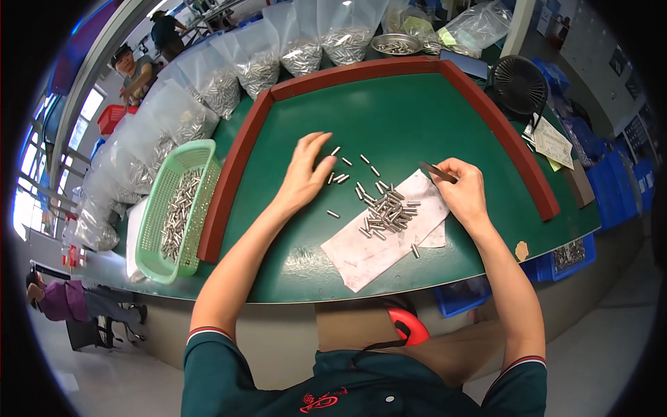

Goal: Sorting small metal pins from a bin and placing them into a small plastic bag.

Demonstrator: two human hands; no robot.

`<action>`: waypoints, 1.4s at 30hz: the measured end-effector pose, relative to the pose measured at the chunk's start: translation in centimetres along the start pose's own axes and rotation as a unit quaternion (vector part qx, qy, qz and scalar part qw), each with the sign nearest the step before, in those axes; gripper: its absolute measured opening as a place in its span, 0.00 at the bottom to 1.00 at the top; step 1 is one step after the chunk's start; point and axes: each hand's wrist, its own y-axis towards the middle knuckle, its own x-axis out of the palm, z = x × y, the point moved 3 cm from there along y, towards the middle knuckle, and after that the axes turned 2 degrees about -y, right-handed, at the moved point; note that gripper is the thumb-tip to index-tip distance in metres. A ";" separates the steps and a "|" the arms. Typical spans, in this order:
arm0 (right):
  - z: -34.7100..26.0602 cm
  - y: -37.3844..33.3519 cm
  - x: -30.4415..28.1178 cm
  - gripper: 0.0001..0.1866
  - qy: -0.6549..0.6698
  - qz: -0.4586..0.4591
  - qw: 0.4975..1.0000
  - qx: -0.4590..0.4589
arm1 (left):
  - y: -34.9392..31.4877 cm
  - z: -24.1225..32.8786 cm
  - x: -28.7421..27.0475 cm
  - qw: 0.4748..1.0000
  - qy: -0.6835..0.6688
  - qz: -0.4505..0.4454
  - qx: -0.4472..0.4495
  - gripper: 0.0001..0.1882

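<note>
Short silver metal pins lie in a loose heap on a stained whitish cloth. Several more are scattered on the green tabletop to the left of the heap. My left hand hovers at or just above the table beside those stray pins, thumb and fingers apart, with nothing seen in it. Right of the heap, over the cloth's far corner, my right hand is closed around dark tweezers. Their tip points left and away from me, and no pin shows at it.
A dark red wooden rail borders the green table. Beyond it stand clear bags of pins, a metal bowl and a black fan. At left sits a green basket of pins. People are in the background.
</note>
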 end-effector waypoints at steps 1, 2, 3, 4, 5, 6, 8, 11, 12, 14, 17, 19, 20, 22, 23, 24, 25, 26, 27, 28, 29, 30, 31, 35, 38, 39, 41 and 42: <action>-0.1 0.0 0.0 0.08 -0.005 -0.001 1.000 -0.012 | 0.9 0.7 0.9 0.998 -0.007 -0.061 0.005 0.19; -0.4 -0.2 0.1 0.08 -0.012 0.011 1.000 -0.018 | 1.6 1.3 1.5 0.993 -0.014 -0.121 0.010 0.19; -0.5 -0.4 0.0 0.08 -0.025 0.016 0.999 -0.017 | 2.2 1.8 2.0 0.987 -0.015 -0.153 0.048 0.19; -0.8 -0.5 -0.1 0.08 -0.037 0.020 0.999 -0.016 | 2.2 2.2 2.4 0.981 -0.038 -0.181 0.056 0.19; -0.9 -0.8 -0.5 0.07 -0.068 -0.004 0.998 0.009 | 2.2 2.7 2.7 0.974 -0.060 -0.209 0.063 0.18; -1.0 -1.0 -0.6 0.07 -0.070 0.000 0.998 0.012 | 2.0 3.0 2.8 0.971 -0.063 -0.216 0.075 0.17; -1.3 -1.2 -0.3 0.06 -0.135 -0.028 0.990 -0.023 | 1.7 3.6 2.8 0.964 -0.069 -0.237 0.099 0.16; -1.5 -0.5 0.6 0.08 -0.126 -0.063 0.989 -0.055 | 0.6 4.3 2.3 0.964 -0.069 -0.239 0.093 0.16; -1.8 -0.1 0.8 0.08 -0.143 -0.068 0.984 -0.082 | 0.2 4.4 2.0 0.965 -0.071 -0.236 0.085 0.16; -1.7 0.9 1.5 0.08 -0.106 -0.092 0.987 -0.080 | -0.6 4.8 1.3 0.967 -0.072 -0.234 0.068 0.16; -1.9 2.5 2.3 0.07 -0.083 -0.147 0.982 -0.083 | -2.0 5.2 0.4 0.972 -0.055 -0.222 0.048 0.17; -2.3 3.4 3.0 0.08 -0.079 -0.159 0.979 -0.102 | -3.0 5.7 -0.3 0.975 -0.053 -0.216 0.019 0.19; -2.5 3.8 3.4 0.08 -0.076 -0.164 0.976 -0.120 | -3.4 6.0 -0.6 0.976 -0.061 -0.210 0.003 0.20; -3.1 4.5 4.6 0.09 -0.060 -0.179 0.972 -0.143 | -4.1 6.3 -1.4 0.977 -0.072 -0.200 -0.033 0.24; -3.3 4.8 5.2 0.09 -0.051 -0.182 0.970 -0.155 | -4.3 6.3 -1.5 0.977 -0.069 -0.199 -0.034 0.24; -3.6 5.0 5.7 0.09 -0.048 -0.188 0.968 -0.157 | -4.5 6.4 -1.7 0.980 -0.053 -0.191 -0.033 0.25; -3.7 5.2 6.0 0.09 -0.047 -0.190 0.968 -0.159 | -4.6 6.3 -1.9 0.982 -0.037 -0.182 -0.032 0.26; -3.8 5.3 6.2 0.09 -0.044 -0.197 0.967 -0.157 | -4.7 5.6 -1.7 0.987 -0.011 -0.158 -0.014 0.30; -3.9 5.5 6.6 0.09 -0.040 -0.207 0.965 -0.156 | -4.8 5.5 -1.9 0.988 -0.008 -0.156 -0.017 0.30; -3.8 5.5 6.8 0.09 -0.037 -0.210 0.964 -0.159 | -4.8 5.4 -2.1 0.989 0.056 -0.134 -0.023 0.32; -3.6 5.5 6.6 0.09 -0.012 -0.193 0.970 -0.150 | -4.8 5.2 -2.3 0.986 0.120 -0.112 -0.028 0.33; -3.2 5.4 6.4 0.09 0.012 -0.176 0.974 -0.140 | -5.0 4.9 -2.0 0.984 0.147 -0.095 -0.018 0.36; -2.8 5.7 6.1 0.08 0.046 -0.162 0.976 -0.135 | -4.9 4.4 -1.8 0.986 0.133 -0.095 -0.024 0.37; -0.2 7.6 4.9 0.06 0.156 -0.025 0.984 -0.082 | -2.3 4.3 -0.3 0.990 0.111 -0.076 0.034 0.32; 0.4 7.8 3.9 0.07 0.098 -0.009 0.995 0.004 | -0.5 3.9 1.4 0.991 0.059 -0.113 0.049 0.23; 0.8 7.7 4.0 0.07 0.100 0.000 0.995 -0.002 | 0.1 4.2 1.8 0.990 0.040 -0.115 0.066 0.17; 1.4 7.6 4.5 0.06 0.093 0.009 0.996 -0.014 | 0.4 4.0 2.3 0.990 0.018 -0.134 0.050 0.15; 1.0 7.2 4.6 0.06 0.072 -0.003 0.997 -0.013 | 0.4 3.8 2.4 0.988 -0.001 -0.152 0.029 0.13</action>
